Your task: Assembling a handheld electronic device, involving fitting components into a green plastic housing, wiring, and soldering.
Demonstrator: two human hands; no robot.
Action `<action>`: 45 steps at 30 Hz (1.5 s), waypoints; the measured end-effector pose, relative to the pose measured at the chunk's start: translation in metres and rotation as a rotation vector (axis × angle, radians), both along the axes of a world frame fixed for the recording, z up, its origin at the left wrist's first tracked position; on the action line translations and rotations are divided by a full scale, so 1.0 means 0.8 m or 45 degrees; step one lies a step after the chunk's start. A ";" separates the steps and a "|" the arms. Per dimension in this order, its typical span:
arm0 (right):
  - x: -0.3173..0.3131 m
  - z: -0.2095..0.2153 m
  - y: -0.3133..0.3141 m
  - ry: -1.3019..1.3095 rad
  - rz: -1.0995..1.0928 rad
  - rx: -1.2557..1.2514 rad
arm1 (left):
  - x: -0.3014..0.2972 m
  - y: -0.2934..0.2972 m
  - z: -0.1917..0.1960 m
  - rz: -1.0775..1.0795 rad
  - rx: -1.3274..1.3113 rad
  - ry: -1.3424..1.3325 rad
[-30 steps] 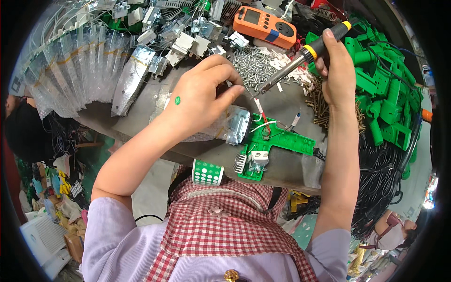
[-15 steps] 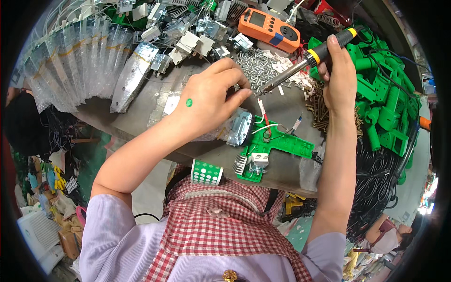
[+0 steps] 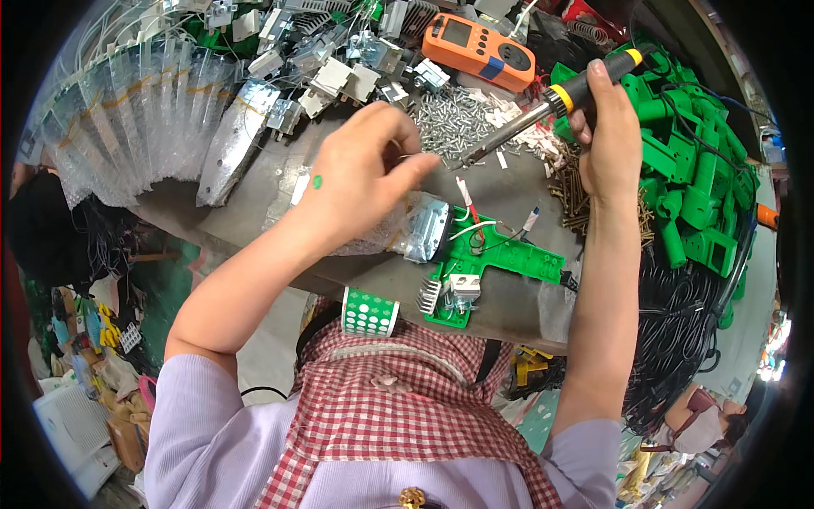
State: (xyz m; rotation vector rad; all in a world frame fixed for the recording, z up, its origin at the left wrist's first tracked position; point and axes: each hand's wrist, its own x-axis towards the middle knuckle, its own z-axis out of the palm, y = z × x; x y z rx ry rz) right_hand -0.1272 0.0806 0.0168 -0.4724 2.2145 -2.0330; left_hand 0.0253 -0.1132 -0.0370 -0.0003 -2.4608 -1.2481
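My right hand (image 3: 612, 140) grips a soldering iron (image 3: 519, 125) by its black handle with yellow bands. Its metal shaft slants down to the left above the bench. Close to the tip, my left hand (image 3: 356, 165) has thumb and forefinger nearly together; whatever is pinched there is too fine to make out. A green dot sticker is on the back of that hand. Below the tip lies an open green plastic housing (image 3: 521, 259) with loose red and white wires (image 3: 471, 202) standing up. A white-and-metal component (image 3: 463, 287) sits in its near end. Beside it rests a bubble-wrapped silver part (image 3: 430, 231).
A sticker roll (image 3: 370, 312) stands at the bench's front edge. Screws (image 3: 454, 119) are heaped behind the iron's tip, near an orange meter (image 3: 479, 53). Green housings (image 3: 695, 161) pile up at right, above black cables (image 3: 678, 322). Bubble-wrapped packs (image 3: 140, 119) fan out at left.
My left hand has drawn back slightly to the left, away from the iron's tip. The soldering iron has moved a little left, and stays in my right hand.
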 end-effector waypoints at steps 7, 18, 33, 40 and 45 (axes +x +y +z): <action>0.037 -0.006 0.075 -0.136 -0.246 -0.395 | 0.047 -0.009 0.013 -0.348 -0.030 0.007; 0.100 -0.048 0.103 -0.147 -0.344 -0.281 | 0.061 0.036 0.005 -0.245 -0.017 -0.056; 0.115 -0.051 0.088 -0.090 -0.322 -0.250 | 0.068 0.047 -0.009 -0.186 -0.171 0.088; 0.113 -0.056 0.089 -0.084 -0.324 -0.259 | 0.067 0.048 -0.004 -0.221 -0.296 0.126; 0.111 -0.062 0.089 -0.089 -0.319 -0.265 | 0.063 0.050 -0.006 -0.213 -0.334 0.148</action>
